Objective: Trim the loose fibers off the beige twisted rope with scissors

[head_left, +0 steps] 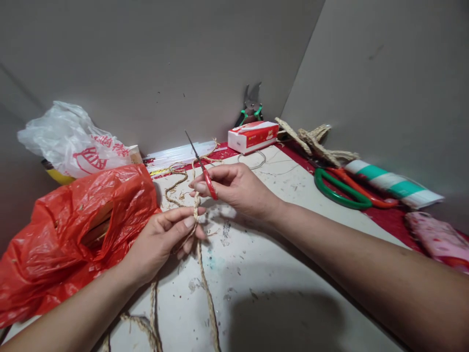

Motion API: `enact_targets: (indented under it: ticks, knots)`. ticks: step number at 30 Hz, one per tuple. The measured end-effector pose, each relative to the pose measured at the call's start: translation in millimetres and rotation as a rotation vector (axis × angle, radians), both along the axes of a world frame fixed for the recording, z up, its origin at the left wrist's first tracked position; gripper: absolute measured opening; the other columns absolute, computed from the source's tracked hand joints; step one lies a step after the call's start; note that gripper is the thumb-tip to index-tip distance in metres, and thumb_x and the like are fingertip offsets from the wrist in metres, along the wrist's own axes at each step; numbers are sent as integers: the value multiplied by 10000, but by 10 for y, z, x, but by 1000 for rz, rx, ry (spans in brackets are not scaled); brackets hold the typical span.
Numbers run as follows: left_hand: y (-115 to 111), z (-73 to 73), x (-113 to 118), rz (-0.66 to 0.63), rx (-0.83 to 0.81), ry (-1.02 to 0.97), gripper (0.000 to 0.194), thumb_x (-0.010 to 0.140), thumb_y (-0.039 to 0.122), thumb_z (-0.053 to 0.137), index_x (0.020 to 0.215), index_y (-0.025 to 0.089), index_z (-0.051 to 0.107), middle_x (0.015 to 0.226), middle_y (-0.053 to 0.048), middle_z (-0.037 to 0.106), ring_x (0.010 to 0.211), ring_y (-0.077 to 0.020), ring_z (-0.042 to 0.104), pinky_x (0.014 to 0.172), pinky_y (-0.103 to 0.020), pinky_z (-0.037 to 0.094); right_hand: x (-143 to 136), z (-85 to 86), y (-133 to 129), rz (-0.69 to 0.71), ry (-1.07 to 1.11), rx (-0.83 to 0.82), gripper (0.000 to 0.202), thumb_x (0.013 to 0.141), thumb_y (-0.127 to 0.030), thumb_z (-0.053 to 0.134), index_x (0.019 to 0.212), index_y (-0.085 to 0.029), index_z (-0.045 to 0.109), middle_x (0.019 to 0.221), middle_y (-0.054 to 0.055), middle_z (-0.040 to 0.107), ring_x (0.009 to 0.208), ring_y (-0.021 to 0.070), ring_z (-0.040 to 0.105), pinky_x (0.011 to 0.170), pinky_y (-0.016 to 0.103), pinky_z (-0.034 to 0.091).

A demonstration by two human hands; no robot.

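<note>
My left hand (172, 232) pinches a pale braided straw cord (205, 288) between thumb and fingers near the middle of the view. The cord runs down from it to the bottom edge. Just above, my right hand (234, 188) holds small red-handled scissors (209, 184), whose dark blades point up and to the left. Its thumb and fingertips are also closed at the upper part of the cord. More braided cord (153, 313) hangs below my left wrist, and a thin twisted strand (176, 183) lies behind the hands.
A red plastic bag (47, 239) and a white bag (78, 146) stand left. Behind are clear sticks (176, 154), a tissue pack (253, 137) and pruning shears (251, 105). Green-handled scissors (340, 193), straw bundles (317, 139) and a striped roll (395, 183) lie right on the table (278, 254).
</note>
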State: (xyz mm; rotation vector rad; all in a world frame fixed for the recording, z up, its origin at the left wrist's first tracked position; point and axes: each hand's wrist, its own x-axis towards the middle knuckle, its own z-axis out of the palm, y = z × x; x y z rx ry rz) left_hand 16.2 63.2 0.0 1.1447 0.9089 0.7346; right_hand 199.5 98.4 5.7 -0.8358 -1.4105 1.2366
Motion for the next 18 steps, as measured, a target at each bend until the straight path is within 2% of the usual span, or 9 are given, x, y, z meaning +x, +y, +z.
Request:
enact_targets:
  ticks: [3, 8, 12, 14, 18]
  knots:
    - [-8, 29, -3, 1, 10, 44, 286, 800, 323, 650, 1044, 184, 703, 568, 8, 564, 422, -26, 292, 413, -181, 147, -3, -6, 8, -25, 10, 28, 233, 696, -380, 723, 751, -154, 705, 708, 12, 657, 691, 123, 570, 667, 278, 456]
    - [-38, 44, 5, 57, 84, 92, 246, 774, 320, 675, 964, 173, 728, 516, 24, 515, 431, -33, 289, 421, -190, 140, -25, -66, 30, 59, -31, -40, 237, 708, -383, 705, 688, -148, 680, 664, 14, 646, 659, 120, 560, 647, 274, 449]
    - [-18, -3, -20, 114, 38, 47, 214, 772, 308, 678, 937, 175, 704, 508, 44, 480, 423, -24, 246, 419, -188, 117, -21, -104, 55, 121, -109, -107, 234, 711, -373, 688, 690, -142, 653, 663, 6, 621, 623, 109, 539, 621, 269, 432]
    - [7, -19, -33, 186, 18, 2, 188, 752, 286, 696, 900, 170, 690, 489, 60, 436, 423, -22, 243, 416, -180, 119, 0, -94, 72, 59, -137, -53, 212, 727, -360, 667, 764, -152, 660, 737, 15, 628, 669, 117, 549, 629, 269, 433]
    - [47, 4, -23, 347, -8, -64, 201, 703, 256, 726, 857, 151, 651, 460, 89, 355, 404, -18, 240, 398, -156, 138, 36, -40, 92, -171, -263, 137, 201, 719, -296, 651, 870, -165, 637, 941, 53, 618, 750, 133, 546, 623, 265, 433]
